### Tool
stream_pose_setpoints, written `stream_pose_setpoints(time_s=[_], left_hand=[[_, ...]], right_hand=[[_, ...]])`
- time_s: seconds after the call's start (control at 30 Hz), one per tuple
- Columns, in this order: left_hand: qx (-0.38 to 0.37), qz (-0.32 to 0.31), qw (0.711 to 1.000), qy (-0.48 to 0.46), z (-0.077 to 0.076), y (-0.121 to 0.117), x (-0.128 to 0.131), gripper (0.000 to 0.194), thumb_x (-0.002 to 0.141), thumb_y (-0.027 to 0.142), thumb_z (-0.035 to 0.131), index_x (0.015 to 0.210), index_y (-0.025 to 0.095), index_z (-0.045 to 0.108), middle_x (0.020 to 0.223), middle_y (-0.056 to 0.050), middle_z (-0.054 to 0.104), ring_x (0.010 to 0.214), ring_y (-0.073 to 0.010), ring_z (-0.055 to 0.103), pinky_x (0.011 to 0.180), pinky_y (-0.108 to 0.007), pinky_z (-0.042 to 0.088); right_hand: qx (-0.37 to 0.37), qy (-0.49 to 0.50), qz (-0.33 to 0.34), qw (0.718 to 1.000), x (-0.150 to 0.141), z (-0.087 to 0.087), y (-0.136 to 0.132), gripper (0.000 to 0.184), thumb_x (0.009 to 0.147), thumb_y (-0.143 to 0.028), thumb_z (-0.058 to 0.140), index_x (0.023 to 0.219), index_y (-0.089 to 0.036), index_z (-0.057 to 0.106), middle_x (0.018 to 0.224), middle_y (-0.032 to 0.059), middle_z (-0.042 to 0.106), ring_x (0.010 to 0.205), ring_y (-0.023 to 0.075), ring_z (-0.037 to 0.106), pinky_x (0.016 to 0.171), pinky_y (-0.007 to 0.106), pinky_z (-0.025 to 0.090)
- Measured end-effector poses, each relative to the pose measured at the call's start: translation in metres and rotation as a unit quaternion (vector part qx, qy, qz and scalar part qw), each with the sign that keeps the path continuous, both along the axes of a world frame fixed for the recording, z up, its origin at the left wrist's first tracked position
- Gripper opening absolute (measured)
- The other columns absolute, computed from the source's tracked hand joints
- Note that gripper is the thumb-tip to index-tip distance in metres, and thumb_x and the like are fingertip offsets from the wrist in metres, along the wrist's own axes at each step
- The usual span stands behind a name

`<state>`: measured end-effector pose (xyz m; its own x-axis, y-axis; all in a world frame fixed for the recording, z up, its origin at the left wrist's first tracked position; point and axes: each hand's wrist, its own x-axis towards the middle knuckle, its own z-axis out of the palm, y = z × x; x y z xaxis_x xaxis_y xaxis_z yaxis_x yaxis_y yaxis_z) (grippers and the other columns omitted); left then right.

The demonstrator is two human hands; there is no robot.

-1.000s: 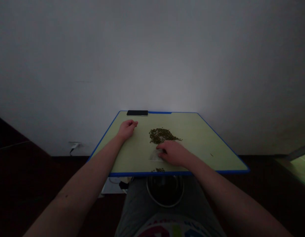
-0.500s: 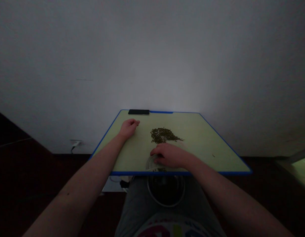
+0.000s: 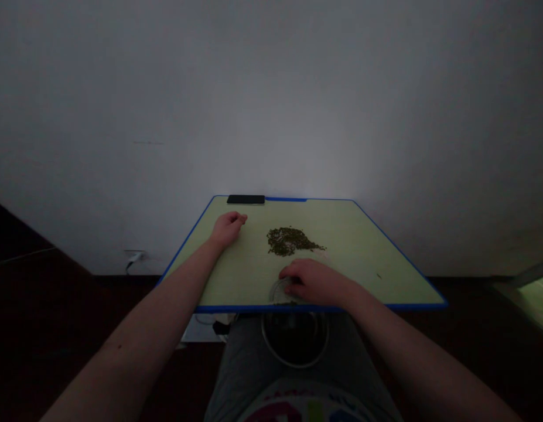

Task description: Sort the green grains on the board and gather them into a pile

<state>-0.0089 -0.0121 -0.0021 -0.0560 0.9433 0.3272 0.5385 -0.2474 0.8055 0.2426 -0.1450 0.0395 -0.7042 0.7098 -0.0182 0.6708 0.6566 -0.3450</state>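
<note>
My right hand (image 3: 315, 282) is closed on a clear round lid or shallow dish (image 3: 280, 291) at the board's front edge. Small dark bits show by the dish's near rim. A loose pile of small dark green bits, like seeds or beans (image 3: 286, 241), lies just beyond that hand, thinning to the right. My left hand (image 3: 227, 228) rests on the left of the board with its fingers curled; whatever is inside them, if anything, is hidden. Below the front edge, a round metal-rimmed bowl or pot (image 3: 295, 346) sits between my legs, its inside dark.
The pale yellow-green board (image 3: 350, 234) has a blue rim and stands against a white wall (image 3: 271, 105). A black phone-like slab (image 3: 245, 199) lies at its back left edge. One thin dark scrap (image 3: 379, 276) lies at right. A plug (image 3: 135, 258) sits in the wall at left.
My right hand has slid slightly right and toward me, with the clear dish moving along. Fewer dark bits show at the dish's near rim. My left hand stays where it was.
</note>
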Motion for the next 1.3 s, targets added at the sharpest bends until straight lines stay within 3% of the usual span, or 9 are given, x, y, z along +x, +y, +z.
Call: stream_pose_setpoints(time_s=[0.67,0.93,1.3], left_hand=[[-0.001,-0.002,1.000,-0.007,-0.002,0.001,0.001,0.034,0.072,0.049,0.048,0.061,0.017,0.053,0.046,0.004,0.040,0.045,-0.0090,0.037,0.046,-0.022,0.029],[-0.001,0.003,1.000,-0.007,-0.002,-0.001,0.002,0.034,0.072,0.049,0.048,0.061,0.017,0.053,0.046,0.004,0.040,0.045,-0.0091,0.037,0.046,-0.023,0.028],[0.005,-0.005,1.000,0.000,-0.003,0.001,0.000,0.035,0.073,0.050,0.048,0.062,0.017,0.053,0.046,0.005,0.040,0.044,-0.0086,0.036,0.046,-0.022,0.028]], right_hand=[[0.000,-0.043,-0.060,0.997,0.011,0.005,-0.013,0.024,0.081,-0.030,0.050,0.096,-0.018,0.064,0.092,0.0083,0.066,0.089,0.0195,0.057,0.076,0.027,0.037],[0.010,-0.061,-0.093,0.994,0.014,0.007,-0.021,0.018,0.079,-0.031,0.052,0.083,-0.018,0.064,0.084,0.0070,0.064,0.081,0.0181,0.057,0.068,0.026,0.037],[-0.012,-0.018,-0.126,0.992,0.026,-0.001,-0.031,0.021,0.080,-0.032,0.049,0.084,-0.019,0.065,0.075,0.0044,0.064,0.067,0.0150,0.056,0.059,0.024,0.035]])
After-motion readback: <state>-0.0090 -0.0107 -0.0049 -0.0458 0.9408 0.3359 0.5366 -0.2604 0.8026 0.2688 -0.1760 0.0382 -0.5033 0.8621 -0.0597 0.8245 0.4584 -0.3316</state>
